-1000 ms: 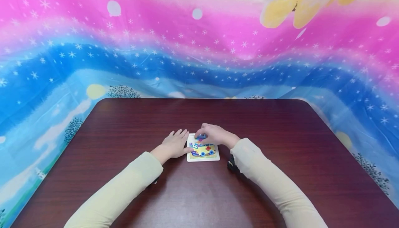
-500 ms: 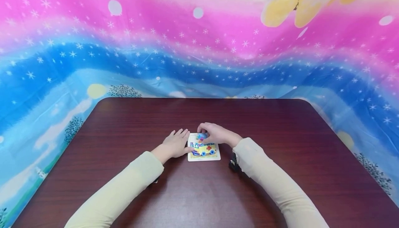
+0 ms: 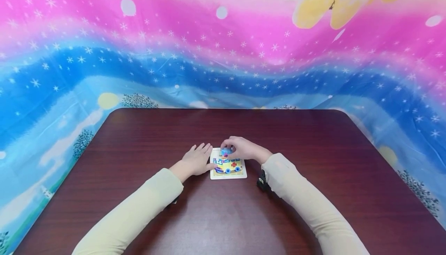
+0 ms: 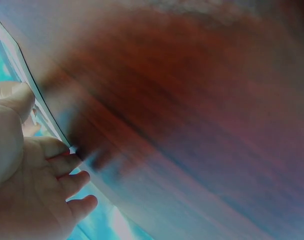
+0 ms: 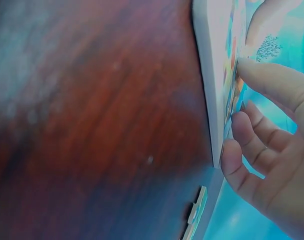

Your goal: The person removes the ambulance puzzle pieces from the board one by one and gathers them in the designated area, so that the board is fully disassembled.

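A small square jigsaw puzzle board (image 3: 228, 176) with a pale rim and a yellow ambulance picture lies on the table. My left hand (image 3: 196, 160) lies at its left side, fingers straight, the thumb on the board's left edge. Over the board's far part, my right hand (image 3: 242, 148) pinches a blue puzzle piece (image 3: 226, 152) between thumb and fingers. In the right wrist view the piece's blue edge (image 5: 240, 97) shows close against the board's face; whether it lies flush I cannot tell. My fingers hide part of the picture.
The dark red-brown wooden table (image 3: 223, 216) spreads around the board. In the right wrist view, a loose flat piece (image 5: 196, 212) lies on the table past the board's corner. A printed pink and blue cloth (image 3: 223, 61) hangs behind the table.
The right hand has shifted slightly to the right, and more of the blue puzzle piece now shows beneath its fingers. The left hand stays in place on the board's edge.
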Available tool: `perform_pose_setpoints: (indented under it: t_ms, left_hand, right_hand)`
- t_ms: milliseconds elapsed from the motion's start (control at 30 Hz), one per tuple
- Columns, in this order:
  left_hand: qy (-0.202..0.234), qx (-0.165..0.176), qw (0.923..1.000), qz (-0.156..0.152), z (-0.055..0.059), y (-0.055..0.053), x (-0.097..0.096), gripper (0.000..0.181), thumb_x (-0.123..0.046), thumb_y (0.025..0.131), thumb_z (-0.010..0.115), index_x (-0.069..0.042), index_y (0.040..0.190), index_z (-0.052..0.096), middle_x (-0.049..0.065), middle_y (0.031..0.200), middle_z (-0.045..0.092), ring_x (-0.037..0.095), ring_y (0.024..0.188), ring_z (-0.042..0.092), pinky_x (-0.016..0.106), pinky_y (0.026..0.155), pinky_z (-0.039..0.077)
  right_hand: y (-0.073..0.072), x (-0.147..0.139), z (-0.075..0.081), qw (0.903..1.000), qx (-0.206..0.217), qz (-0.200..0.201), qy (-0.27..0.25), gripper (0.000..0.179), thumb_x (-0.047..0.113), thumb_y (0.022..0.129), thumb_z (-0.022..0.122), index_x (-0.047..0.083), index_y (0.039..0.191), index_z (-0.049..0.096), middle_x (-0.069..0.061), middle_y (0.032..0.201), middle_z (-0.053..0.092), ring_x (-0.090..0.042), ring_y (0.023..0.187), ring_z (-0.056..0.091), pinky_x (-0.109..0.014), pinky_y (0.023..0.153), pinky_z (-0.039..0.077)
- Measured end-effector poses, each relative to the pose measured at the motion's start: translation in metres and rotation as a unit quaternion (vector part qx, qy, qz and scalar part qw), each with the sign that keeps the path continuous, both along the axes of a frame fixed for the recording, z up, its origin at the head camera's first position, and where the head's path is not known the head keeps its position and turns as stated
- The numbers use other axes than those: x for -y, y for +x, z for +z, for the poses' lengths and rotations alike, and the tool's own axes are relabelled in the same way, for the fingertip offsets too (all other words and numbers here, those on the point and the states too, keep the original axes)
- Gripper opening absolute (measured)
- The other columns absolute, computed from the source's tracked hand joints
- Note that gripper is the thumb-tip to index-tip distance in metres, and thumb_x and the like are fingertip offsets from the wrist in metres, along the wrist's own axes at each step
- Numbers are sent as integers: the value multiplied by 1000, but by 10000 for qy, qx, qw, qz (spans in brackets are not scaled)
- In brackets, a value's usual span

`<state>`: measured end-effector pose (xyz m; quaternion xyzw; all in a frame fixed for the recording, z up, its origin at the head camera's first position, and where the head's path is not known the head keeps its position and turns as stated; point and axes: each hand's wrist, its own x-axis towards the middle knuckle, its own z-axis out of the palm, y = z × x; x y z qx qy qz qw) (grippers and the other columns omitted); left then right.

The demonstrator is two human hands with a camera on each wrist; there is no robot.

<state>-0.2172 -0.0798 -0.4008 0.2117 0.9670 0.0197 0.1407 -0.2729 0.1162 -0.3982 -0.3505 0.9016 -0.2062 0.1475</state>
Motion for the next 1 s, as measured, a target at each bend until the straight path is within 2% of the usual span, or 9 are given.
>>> perform_pose_setpoints:
  t_ms: [200,433,767,1000]
  left_hand:
    - [7,43,10000,4,2,1,-1,76,-49,92,48,-2,145,24,12,149,22,28,137,16,44,109,14]
    - [3,36,10000,-26,2,2,-2,76,-50,92,47,-1,145,23,12,149,22,28,137,16,43,109,14]
    - [131,-14,9999,-25,1,3,-1,75,-48,92,48,-1,145,24,13,149,23,28,136,18,43,109,14]
    - [150,-126,9998,-73,2,5,-1,75,-48,92,48,0,144,26,13,148,24,29,136,19,44,108,15]
  right_hand:
    - [0,-1,0,9998,-91,-119,97,31,17,81,73,15,111,65,3,94,56,-12,83,51,-26,75,46]
    - [-1,-12,5,9987,-127,-496,-51,30,17,79,74,12,106,64,4,93,56,-12,82,53,-26,73,48]
    - [-1,-39,14,9957,-286,-835,-286,26,20,81,72,11,105,66,3,91,56,-13,78,53,-26,67,48]
    - [1,-64,17,9936,-318,-1002,-409,25,14,82,71,8,105,65,-1,94,56,-15,79,54,-28,68,49]
